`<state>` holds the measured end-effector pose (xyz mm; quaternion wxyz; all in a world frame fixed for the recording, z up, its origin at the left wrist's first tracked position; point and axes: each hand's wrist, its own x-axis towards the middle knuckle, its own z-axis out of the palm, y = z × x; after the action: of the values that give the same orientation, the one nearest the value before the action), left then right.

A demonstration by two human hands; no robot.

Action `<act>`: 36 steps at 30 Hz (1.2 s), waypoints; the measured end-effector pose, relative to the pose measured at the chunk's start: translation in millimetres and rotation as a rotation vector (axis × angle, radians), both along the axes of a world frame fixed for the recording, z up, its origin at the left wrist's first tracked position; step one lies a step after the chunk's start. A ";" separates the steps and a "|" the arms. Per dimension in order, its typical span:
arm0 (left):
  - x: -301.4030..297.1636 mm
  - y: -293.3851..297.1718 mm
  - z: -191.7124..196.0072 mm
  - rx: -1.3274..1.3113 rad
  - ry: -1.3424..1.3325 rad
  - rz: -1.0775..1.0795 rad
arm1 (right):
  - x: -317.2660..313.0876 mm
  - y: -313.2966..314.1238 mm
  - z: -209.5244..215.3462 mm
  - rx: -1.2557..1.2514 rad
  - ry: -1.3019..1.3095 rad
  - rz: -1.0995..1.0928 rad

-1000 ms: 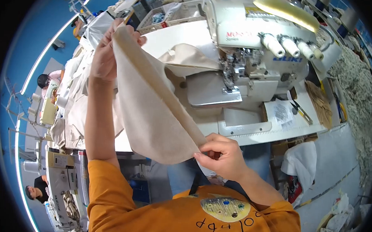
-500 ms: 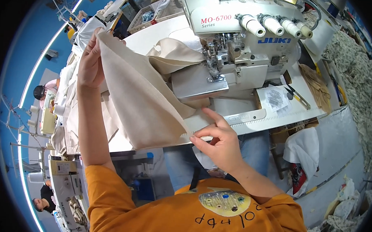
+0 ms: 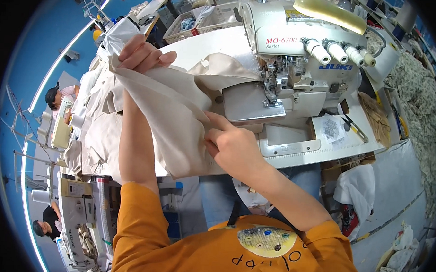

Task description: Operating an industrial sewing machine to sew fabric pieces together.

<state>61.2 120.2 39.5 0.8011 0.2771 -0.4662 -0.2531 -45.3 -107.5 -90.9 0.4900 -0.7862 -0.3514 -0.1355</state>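
A beige fabric piece (image 3: 172, 122) hangs raised in front of me, left of the overlock sewing machine (image 3: 280, 36). Its upper left corner is pinched in my left hand (image 3: 143, 56), whose fingers bend over the cloth. My right hand (image 3: 237, 149) is closed at the fabric's right edge, thumb and fingertips partly hidden by the cloth. More beige fabric (image 3: 226, 67) lies behind it, reaching toward the presser foot (image 3: 273, 102). The machine's metal plate (image 3: 248, 104) sits just beyond my right hand.
Beige cloth (image 3: 98, 140) is heaped on the table's left side. Thread snips (image 3: 357, 130) and white paper labels (image 3: 331, 129) lie at the right, near a brown cloth (image 3: 375, 111). White baskets (image 3: 220, 18) stand at the back. Other people (image 3: 59, 97) sit far left.
My right hand has moved left along the fabric and closed on its edge. My left hand has turned over at the upper corner, and the cloth now folds more. The view has shifted slightly.
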 end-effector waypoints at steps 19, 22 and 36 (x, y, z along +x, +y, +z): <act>1.0 45.3 -17.5 0.497 0.038 0.975 | -58.6 -74.4 -35.5 0.701 0.499 -0.098; 1.3 43.4 -17.4 0.501 -0.020 0.891 | -61.1 -75.8 -31.9 0.712 0.539 -0.104; -11.9 42.5 -3.7 0.671 -0.006 1.091 | -50.7 -80.3 -39.6 0.691 0.419 -0.224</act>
<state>49.3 162.7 35.8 0.6831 0.7110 -0.1558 0.0598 -96.1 -187.8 -130.5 0.7680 -0.6195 -0.0903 -0.1350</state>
